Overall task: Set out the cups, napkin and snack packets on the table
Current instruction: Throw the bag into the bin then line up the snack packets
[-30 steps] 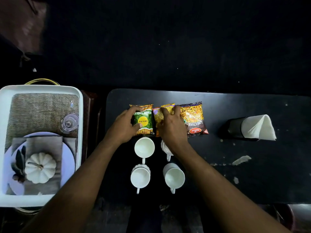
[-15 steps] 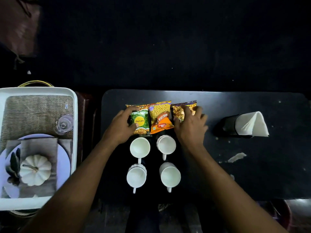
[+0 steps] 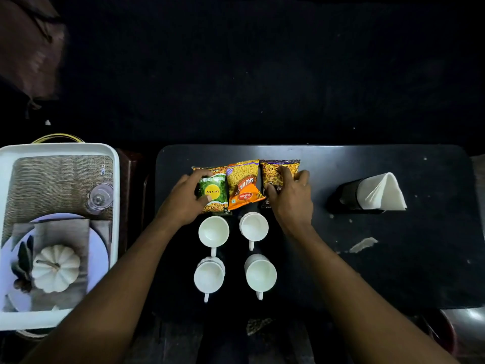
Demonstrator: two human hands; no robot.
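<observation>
Packet-lining step: left hand (image 3: pixel 183 202) pinches green packet (image 3: pixel 215 191), right hand (image 3: pixel 292 199) grips dark packet (image 3: pixel 274 170), both 12 o'clock of cups (image 3: pixel 214 231); next, probably square the row and release.

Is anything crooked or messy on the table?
Yes. The orange snack packet lies tilted, its edge against the green snack packet. A pale patch, chipped paint or a scrap, marks the table right of the cups, with white specks nearby.

Dim scene, black surroundings, light from above, wide-angle edge bending, soft focus
</observation>
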